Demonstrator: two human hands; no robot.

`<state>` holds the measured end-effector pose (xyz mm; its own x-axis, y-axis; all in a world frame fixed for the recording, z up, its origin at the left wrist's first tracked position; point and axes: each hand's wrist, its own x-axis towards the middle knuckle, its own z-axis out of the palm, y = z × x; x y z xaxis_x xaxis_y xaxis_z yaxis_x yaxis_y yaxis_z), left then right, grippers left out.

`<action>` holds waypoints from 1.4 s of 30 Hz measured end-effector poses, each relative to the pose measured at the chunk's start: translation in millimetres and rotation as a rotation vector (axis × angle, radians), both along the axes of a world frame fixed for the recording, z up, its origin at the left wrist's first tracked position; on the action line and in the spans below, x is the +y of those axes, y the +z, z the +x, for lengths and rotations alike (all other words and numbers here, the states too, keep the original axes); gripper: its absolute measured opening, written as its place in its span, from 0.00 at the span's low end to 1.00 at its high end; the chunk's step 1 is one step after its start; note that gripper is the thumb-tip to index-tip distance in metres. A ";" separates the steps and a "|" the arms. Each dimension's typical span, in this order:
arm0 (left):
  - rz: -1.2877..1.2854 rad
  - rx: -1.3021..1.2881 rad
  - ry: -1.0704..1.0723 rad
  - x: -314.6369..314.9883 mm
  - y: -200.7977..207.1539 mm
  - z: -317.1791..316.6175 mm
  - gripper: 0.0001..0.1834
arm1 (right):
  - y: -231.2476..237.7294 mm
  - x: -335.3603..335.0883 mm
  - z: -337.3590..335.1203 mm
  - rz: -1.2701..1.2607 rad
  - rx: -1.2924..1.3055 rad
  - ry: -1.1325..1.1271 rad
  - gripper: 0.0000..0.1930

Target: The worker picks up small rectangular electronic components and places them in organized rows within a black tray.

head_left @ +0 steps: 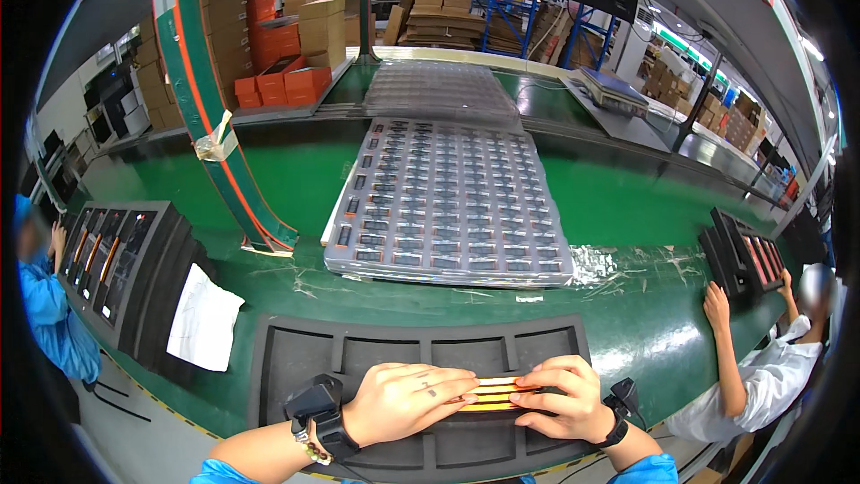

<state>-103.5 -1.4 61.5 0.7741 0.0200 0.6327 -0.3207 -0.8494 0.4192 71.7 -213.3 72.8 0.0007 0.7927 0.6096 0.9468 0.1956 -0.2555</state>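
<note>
1. Left hand (408, 401) palm down, fingers pointing right, gripping left end of orange-edged strips (494, 393); right hand (564, 400) pinches right end, fingers curled.
2. Strips: lower centre, over black tray (381, 353), contact unclear.
3. Step looks like aligning strips; next move likely needs even grip.

Blue sleeves (649, 471) and black straps (339, 435) dressed both arms

Each strap carried a boxy black device (313, 397). A bracelet (315, 452) of greenish and brown beads circled the left wrist. Small dark marks (432, 393) dotted fingers of the left hand (394, 405).
</note>
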 end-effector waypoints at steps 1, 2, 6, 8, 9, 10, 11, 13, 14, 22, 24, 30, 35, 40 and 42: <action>0.010 0.016 -0.013 0.9 1.5 -0.4 0.10 | 0.1 0.9 0.2 0.005 -0.004 0.000 0.14; 0.020 0.033 -0.027 1.4 2.5 -0.9 0.11 | 1.1 3.5 1.1 0.027 -0.005 -0.001 0.13; 0.045 0.020 -0.032 3.0 0.7 -1.7 0.12 | 17.1 23.4 -16.0 0.015 0.041 0.025 0.16; 0.050 -0.004 -0.030 2.7 -0.1 -3.7 0.12 | 27.1 39.5 -28.6 -0.028 0.108 0.089 0.16; 0.052 -0.003 -0.029 2.4 -2.2 -4.5 0.12 | 27.0 43.9 -32.0 -0.037 0.110 0.119 0.15; 0.070 -0.011 -0.025 4.0 -4.5 -4.4 0.13 | 24.8 47.2 -32.8 -0.033 0.106 0.121 0.15; 0.088 -0.019 -0.022 4.9 -5.5 -4.4 0.13 | 20.5 49.8 -33.7 -0.020 0.112 0.139 0.14; 0.081 -0.019 -0.028 2.7 -3.0 -3.1 0.13 | 19.3 51.4 -35.4 -0.009 0.111 0.159 0.13; 0.062 0.001 -0.018 0.8 -0.4 -3.3 0.11 | 20.6 50.1 -34.3 0.010 0.223 0.170 0.11; 0.011 0.034 0.003 -1.4 4.1 -3.7 0.08 | 26.0 1.2 -21.5 0.024 0.322 -0.071 0.10; 0.003 0.026 -0.003 -0.7 3.0 -2.8 0.08 | 19.5 -3.2 -23.8 0.002 0.304 -0.023 0.10; -0.004 0.030 -0.013 1.5 2.2 -0.9 0.08 | 10.9 -1.2 -23.5 0.050 0.159 0.048 0.11; 0.006 0.035 -0.017 0.8 3.2 0.1 0.08 | 8.9 -3.8 -20.5 0.076 0.206 0.003 0.11; 0.006 0.038 -0.011 0.5 1.2 -1.5 0.09 | 7.2 -2.4 -18.4 0.046 0.176 0.015 0.11; 0.006 0.031 -0.016 0.8 -1.2 -1.2 0.09 | 6.8 -4.1 -16.8 -0.036 0.098 0.001 0.14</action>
<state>-104.8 -0.6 60.3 0.7937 0.0037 0.6083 -0.3208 -0.8470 0.4238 54.9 -217.4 79.6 0.0581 0.8139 0.5780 0.9166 0.1860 -0.3540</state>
